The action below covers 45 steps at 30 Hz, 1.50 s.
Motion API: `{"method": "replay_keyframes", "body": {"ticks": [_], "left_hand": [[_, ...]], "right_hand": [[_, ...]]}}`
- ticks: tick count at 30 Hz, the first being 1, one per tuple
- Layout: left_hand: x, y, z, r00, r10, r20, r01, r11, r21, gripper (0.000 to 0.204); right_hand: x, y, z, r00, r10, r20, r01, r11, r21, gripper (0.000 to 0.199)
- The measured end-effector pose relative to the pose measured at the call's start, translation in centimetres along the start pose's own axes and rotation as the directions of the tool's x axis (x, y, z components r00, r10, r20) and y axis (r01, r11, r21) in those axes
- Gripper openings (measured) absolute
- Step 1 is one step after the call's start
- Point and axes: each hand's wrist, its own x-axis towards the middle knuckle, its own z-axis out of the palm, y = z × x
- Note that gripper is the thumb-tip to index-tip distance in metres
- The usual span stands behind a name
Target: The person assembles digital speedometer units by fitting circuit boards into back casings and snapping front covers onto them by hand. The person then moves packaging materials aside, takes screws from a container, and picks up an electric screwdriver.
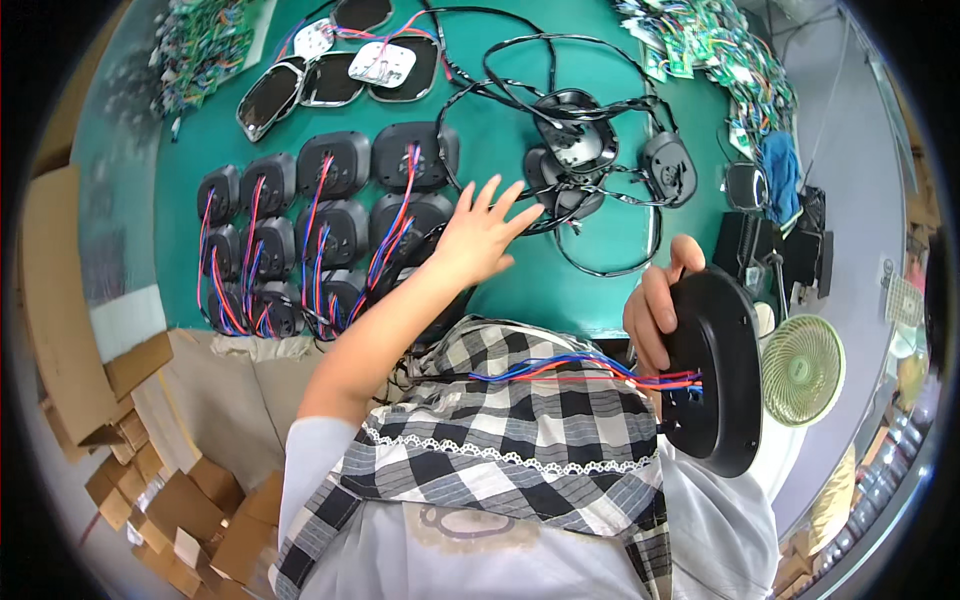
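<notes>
My right hand [655, 310] grips a black rounded plastic housing [725, 370] by its edge, held up at the right, off the table. Red and blue wires [570, 366] run from the housing leftward across my checked apron. My left hand [485, 235] is spread over the table with nothing in it. Its fingertips reach toward a loop of black cable [560, 225], and I cannot tell whether they touch it. Beyond lies a tangle of cabled black housings, one lying open like a shell [578, 135] and another [668, 170] to its right.
Rows of black housings [333, 165] with red and blue wires cover the table's left. Dark panels [333, 80] and white round-cornered plates [382, 64] lie behind. Heaps of green circuit boards [205, 50] fill the far corners. A green fan [803, 370] stands right; cardboard boxes [185, 505] lie lower left.
</notes>
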Motion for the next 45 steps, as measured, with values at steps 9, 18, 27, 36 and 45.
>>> {"method": "replay_keyframes", "body": {"ticks": [9,18,27,36,45], "left_hand": [[11.9,-4.9,2.8,0.977,0.154,0.145,-0.182,0.963,0.199,0.076],[13.9,-7.7,1.5,0.999,0.040,-0.007,-0.038,0.985,0.166,0.076],[-8.8,-4.2,-1.0,0.954,-0.274,-0.122,0.248,0.950,-0.188,0.022],[-11.5,3.1,2.3,0.859,-0.513,-0.005,0.511,0.857,-0.073,0.089],[-15.3,-2.2,-0.2,0.935,-0.255,0.245,0.264,0.964,-0.002,0.086]], "right_hand": [[0.3,-1.7,3.4,0.930,-0.363,-0.052,0.364,0.896,0.254,0.047],[0.1,-0.6,3.3,0.518,-0.529,-0.672,0.162,0.832,-0.530,0.067],[-1.0,0.6,2.6,0.516,-0.310,-0.799,-0.108,0.901,-0.419,0.052],[-2.3,2.4,-0.8,0.679,-0.138,-0.721,0.113,0.990,-0.083,0.054],[-1.5,3.8,-0.5,0.518,-0.396,-0.759,0.041,0.897,-0.440,0.049]]}}
